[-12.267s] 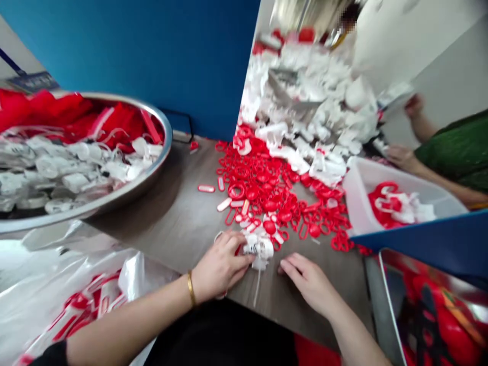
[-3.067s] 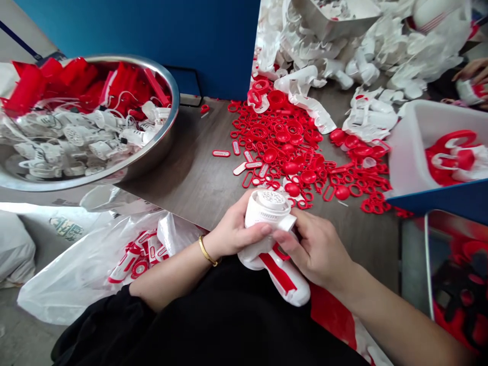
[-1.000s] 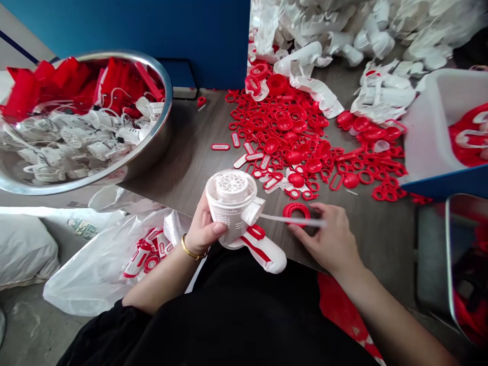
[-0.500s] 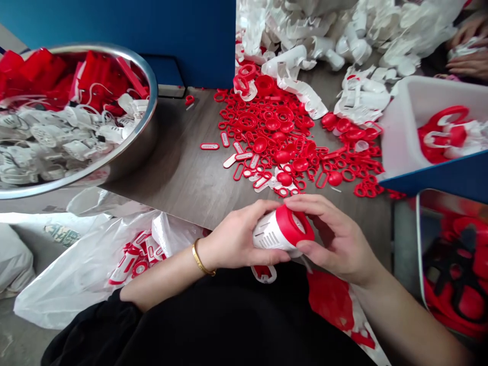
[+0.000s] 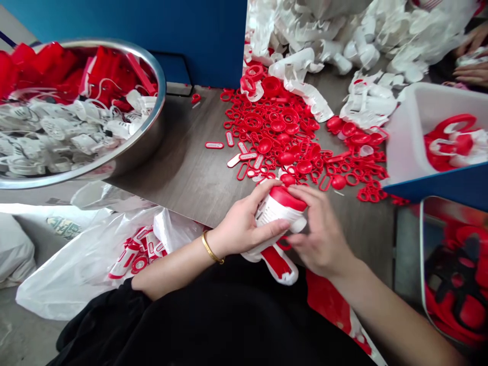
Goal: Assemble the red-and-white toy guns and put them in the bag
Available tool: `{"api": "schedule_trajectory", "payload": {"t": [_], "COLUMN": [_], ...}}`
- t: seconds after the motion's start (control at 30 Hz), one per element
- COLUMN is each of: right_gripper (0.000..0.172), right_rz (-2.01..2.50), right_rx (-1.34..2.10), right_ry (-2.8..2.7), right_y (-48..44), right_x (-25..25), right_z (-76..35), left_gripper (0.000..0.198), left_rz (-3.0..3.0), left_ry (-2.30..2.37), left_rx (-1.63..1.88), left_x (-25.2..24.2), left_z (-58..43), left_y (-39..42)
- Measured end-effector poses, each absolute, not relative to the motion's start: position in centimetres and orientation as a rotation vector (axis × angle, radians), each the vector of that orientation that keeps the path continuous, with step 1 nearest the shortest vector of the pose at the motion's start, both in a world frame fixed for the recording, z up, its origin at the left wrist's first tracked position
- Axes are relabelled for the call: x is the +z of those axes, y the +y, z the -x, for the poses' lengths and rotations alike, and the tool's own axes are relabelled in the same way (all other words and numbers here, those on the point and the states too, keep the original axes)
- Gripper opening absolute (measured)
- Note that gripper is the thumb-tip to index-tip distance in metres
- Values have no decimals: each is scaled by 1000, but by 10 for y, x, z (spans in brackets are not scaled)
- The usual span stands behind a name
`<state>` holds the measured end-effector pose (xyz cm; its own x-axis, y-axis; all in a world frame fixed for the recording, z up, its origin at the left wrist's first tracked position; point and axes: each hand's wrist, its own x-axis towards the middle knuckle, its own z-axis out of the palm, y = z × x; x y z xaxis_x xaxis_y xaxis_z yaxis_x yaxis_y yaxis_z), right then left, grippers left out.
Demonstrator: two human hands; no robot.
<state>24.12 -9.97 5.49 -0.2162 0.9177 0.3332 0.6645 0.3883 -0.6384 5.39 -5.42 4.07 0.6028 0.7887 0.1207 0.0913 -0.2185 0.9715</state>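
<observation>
My left hand point(image 5: 247, 221) is wrapped around a red-and-white plastic housing with a handle point(image 5: 280, 216), its thumb lying across the slotted white barrel. The red end of the housing points up and away from me. Its white-rimmed handle with a red inset point(image 5: 281, 263) slants down toward my lap. My right hand point(image 5: 322, 229) curves about the right side of the housing, fingertips at the red end and thumb lower down by a white rounded part. Some blur is on the right fingers.
Small red plastic parts point(image 5: 274, 137) lie piled on the table point(image 5: 186, 168). A steel basin point(image 5: 162, 96) of red and white parts stands left, above a plastic bag point(image 5: 76, 269). White shells point(image 5: 366, 101), a white bin point(image 5: 406, 132) and another person's hands point(image 5: 473, 61) are right.
The housing has been turned, so its red end now faces away and its handle shows beneath. My right hand has shifted to the right side with its grip loosened.
</observation>
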Motion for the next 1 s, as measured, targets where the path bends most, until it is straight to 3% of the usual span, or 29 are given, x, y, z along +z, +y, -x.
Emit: {"api": "schedule_trajectory", "payload": {"t": [0.3, 0.43, 0.53, 0.63, 0.73, 0.83, 0.93, 1.0], "right_gripper": [54, 29, 22, 32, 50, 54, 61, 49], "right_rz": [1205, 1147, 1158, 1186, 1328, 1443, 1489, 1599], "right_rx": [44, 86, 169, 489, 911, 935, 866, 788], "right_ry": [-1849, -1635, -1624, -1502, -1615, -1923, -1911, -1854], "right_y": [-92, -76, -76, -80, -79, -80, -93, -103], "right_x": [31, 31, 32, 35, 50, 64, 58, 41], "right_z": [-232, -224, -225, -234, -243, -252, -263, -270], "left_gripper": [60, 51, 46, 56, 80, 107, 96, 76], "left_rz": [-1438, -1134, -1137, -1423, -1664, -1758, -1792, -1755], "left_ry": [570, 561, 563, 621, 778, 895, 922, 923], "left_rx": [777, 850, 869, 754, 616, 538, 505, 556], "left_x": [37, 33, 33, 39, 48, 55, 59, 57], "left_z": [-56, -69, -70, -65, -61, -57, -46, -35], "left_y": [-55, -58, -59, -58, -58, -60, -61, -62]}}
